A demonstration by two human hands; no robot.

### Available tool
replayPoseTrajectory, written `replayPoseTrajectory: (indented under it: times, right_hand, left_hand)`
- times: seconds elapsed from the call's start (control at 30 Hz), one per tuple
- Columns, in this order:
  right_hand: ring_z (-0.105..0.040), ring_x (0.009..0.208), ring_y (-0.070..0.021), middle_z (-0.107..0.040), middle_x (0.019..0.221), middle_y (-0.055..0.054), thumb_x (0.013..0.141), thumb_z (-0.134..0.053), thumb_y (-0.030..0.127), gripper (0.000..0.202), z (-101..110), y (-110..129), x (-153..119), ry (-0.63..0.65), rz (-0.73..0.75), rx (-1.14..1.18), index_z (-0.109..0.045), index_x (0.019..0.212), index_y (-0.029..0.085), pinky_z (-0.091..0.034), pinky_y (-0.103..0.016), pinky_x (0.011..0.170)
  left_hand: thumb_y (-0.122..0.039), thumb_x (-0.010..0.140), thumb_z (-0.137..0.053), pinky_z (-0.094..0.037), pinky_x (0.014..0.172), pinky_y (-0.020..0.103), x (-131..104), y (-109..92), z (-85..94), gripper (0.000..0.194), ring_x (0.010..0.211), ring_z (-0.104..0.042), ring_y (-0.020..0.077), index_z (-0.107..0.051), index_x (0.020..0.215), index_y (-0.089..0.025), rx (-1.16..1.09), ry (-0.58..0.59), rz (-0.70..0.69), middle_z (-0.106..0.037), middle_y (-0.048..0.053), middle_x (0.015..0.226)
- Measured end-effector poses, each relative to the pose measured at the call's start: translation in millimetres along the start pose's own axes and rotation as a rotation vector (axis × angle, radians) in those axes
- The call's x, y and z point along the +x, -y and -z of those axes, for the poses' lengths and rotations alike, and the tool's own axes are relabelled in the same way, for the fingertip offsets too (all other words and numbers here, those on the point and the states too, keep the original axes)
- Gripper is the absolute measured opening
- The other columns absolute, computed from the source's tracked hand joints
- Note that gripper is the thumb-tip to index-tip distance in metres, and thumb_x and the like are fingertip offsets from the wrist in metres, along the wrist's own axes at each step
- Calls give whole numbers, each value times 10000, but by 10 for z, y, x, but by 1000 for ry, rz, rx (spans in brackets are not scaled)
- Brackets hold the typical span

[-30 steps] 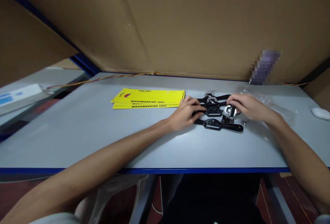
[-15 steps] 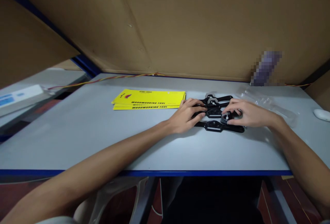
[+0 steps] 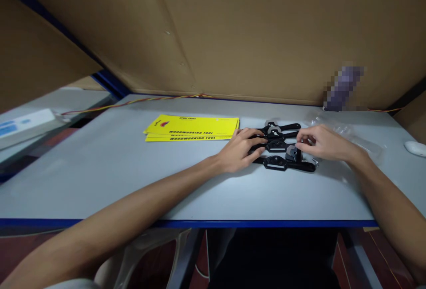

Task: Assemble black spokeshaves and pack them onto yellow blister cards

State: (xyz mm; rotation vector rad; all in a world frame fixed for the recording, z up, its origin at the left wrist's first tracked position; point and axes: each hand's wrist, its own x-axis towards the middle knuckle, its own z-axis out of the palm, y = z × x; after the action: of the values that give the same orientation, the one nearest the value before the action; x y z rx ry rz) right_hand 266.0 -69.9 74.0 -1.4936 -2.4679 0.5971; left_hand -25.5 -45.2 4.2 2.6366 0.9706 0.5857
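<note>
Several black spokeshaves lie side by side, the nearest spokeshave [image 3: 275,162] uncovered across its middle. My left hand [image 3: 240,150] rests over their left handles, its thumb and fingers closed around the handle of the second spokeshave [image 3: 277,146]. My right hand [image 3: 321,142] is closed in a pinch above the right handles; what its fingertips hold is hidden. Just left of and below those fingertips sit grey metal blade pieces [image 3: 292,153], over the nearest spokeshave's right handle. Farther back, grey metal plates [image 3: 273,129] lie on the other spokeshaves. Small screws [image 3: 315,162] lie near the right handle's end.
Yellow printed cards [image 3: 196,126] lie stacked left of the spokeshaves. Clear plastic packaging [image 3: 362,142] is behind my right hand, with a white mouse [image 3: 415,148] at the far right. A cardboard wall [image 3: 249,36] rises behind the table. A white box [image 3: 28,127] stands at left.
My right hand has shifted slightly right and up, away from the metal blade pieces, which now show more fully. My left hand has stayed in place.
</note>
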Motion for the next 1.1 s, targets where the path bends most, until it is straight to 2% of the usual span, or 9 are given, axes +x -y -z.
replayPoseTrajectory:
  times: [0.17, 0.23, 0.3, 0.4, 0.53, 0.7, 0.97, 1.03, 1.1]
  right_hand:
    - [-454, 531, -143, -525, 561, 52, 940, -555, 390, 246, -245, 39, 169, -181, 8, -66, -702, 1024, 212, -380, -335, 673]
    - [-535, 615, -173, -612, 663, 14, 951, -551, 371, 295, -304, 54, 264, -188, 22, -72, -685, 1160, 213, -387, -329, 668]
    - [-606, 765, -205, -690, 868, -45, 961, -538, 332, 301, -331, 60, 369, -165, 98, -117, -657, 1212, 215, -411, -336, 715]
    - [-602, 857, -224, -677, 1038, -94, 973, -490, 258, 204, -339, 59, 517, -104, 198, -202, -632, 1108, 203, -421, -354, 752]
    - [-551, 825, -226, -644, 981, -92, 962, -445, 186, 118, -351, 39, 616, -82, 250, -221, -558, 972, 217, -418, -371, 739]
    - [-542, 831, -237, -614, 951, -93, 961, -397, 140, 134, -324, 49, 556, -5, 272, -247, -490, 934, 232, -421, -376, 747]
    - [-563, 887, -233, -598, 1054, -87, 784, -444, 0, 286, -211, 157, 478, 115, 268, -351, -536, 925, 231, -395, -348, 711]
    - [-544, 821, -213, -582, 1058, -84, 835, -424, 38, 236, -217, 134, 497, 119, 266, -342, -539, 907, 230, -384, -348, 690]
    - [-529, 794, -206, -581, 1033, -78, 909, -393, 100, 197, -231, 106, 512, 48, 249, -264, -537, 939, 232, -399, -354, 715]
  left_hand:
    - [-394, 1047, -391, -428, 1035, 538, 9, -23, 8, 468, 1273, -591, 317, -704, 1300, -154, 17, 13, -31, -660, 146, 1398]
    - [-382, 1051, -387, -431, 1044, 550, 18, -26, 13, 469, 1293, -595, 320, -695, 1311, -142, 21, 22, -33, -673, 145, 1390]
    - [-377, 1054, -385, -439, 1064, 555, 27, -21, 17, 473, 1303, -603, 318, -690, 1317, -128, 25, 24, -38, -689, 143, 1374]
    - [-382, 1045, -414, -453, 1104, 550, 23, -8, 23, 484, 1319, -611, 318, -678, 1332, -96, 46, 38, -69, -680, 159, 1393]
    - [-415, 1063, -389, -464, 1142, 553, -29, -20, 29, 540, 1381, -584, 324, -617, 1419, -80, 106, 77, -102, -610, 184, 1488]
    - [-522, 1082, -347, -389, 1223, 575, -84, -53, 26, 633, 1519, -426, 350, -518, 1529, -108, 191, 156, -117, -435, 177, 1629]
    - [-567, 1073, -359, -358, 1248, 558, -73, -44, 2, 668, 1548, -377, 340, -469, 1567, -131, 185, 174, -122, -399, 159, 1653]
    - [-573, 1072, -357, -344, 1254, 569, -70, -41, 3, 676, 1554, -361, 348, -459, 1573, -132, 181, 188, -117, -389, 158, 1659]
    - [-570, 1072, -352, -338, 1258, 569, -70, -46, 5, 681, 1555, -356, 354, -454, 1576, -123, 180, 198, -110, -380, 161, 1663]
